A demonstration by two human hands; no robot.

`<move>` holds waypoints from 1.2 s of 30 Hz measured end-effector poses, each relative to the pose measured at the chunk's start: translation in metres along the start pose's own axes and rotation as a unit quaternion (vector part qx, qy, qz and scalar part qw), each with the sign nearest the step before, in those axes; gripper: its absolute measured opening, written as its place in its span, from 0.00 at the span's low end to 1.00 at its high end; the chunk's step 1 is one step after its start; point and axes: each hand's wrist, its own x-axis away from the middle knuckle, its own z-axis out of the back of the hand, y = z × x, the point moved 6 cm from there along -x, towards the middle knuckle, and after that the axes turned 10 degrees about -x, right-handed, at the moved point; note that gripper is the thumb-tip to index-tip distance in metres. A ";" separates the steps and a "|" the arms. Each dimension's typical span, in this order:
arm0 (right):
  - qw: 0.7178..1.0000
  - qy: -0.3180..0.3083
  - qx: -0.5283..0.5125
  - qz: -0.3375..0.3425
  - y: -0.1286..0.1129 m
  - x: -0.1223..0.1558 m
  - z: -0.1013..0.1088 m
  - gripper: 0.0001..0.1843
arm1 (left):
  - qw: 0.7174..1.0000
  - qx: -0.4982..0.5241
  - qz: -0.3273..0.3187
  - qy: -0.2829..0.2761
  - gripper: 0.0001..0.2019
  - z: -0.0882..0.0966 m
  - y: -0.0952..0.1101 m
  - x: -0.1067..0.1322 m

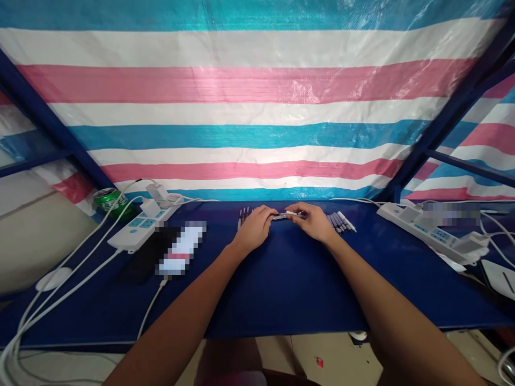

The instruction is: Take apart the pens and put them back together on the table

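Near the back of the dark blue tabletop, my left hand [255, 229] and my right hand [311, 221] come close together. Between them lies a slim grey and white pen [280, 216], level and running sideways. My left fingers are closed on its dark end, while my right thumb and fingers pinch the pale end. Just right of my right hand, several grey-white pens [341, 222] lie side by side. More slim dark pens [243, 215] stick out beside my left hand, which partly hides them.
At the left are a power strip [139, 229] with plugs, a green can [108, 201], and a phone [183, 249] with a blurred screen and a white cable. Another power strip [434, 231] lies at the right. Striped sheeting [257, 112] and blue frame bars [436, 131] close off the back.
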 end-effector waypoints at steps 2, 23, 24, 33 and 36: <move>1.000 0.002 0.013 0.002 0.002 0.000 0.004 0.14 | 1.000 -0.010 0.008 0.004 0.16 0.001 -0.003 0.000; 0.993 -0.115 -0.019 0.018 0.001 0.008 -0.022 0.20 | 0.976 0.200 0.083 -0.027 0.10 -0.018 -0.011 0.000; 0.992 -0.124 -0.020 0.014 -0.001 0.009 -0.023 0.19 | 0.965 0.235 0.109 -0.037 0.11 -0.019 -0.015 0.000; 0.996 -0.073 -0.005 0.050 -0.012 0.005 -0.023 0.13 | 0.884 0.408 0.222 -0.048 0.23 -0.025 -0.031 0.002; 0.997 -0.054 -0.052 0.015 -0.009 0.005 -0.021 0.10 | 0.863 0.443 0.243 -0.023 0.25 -0.023 -0.032 0.002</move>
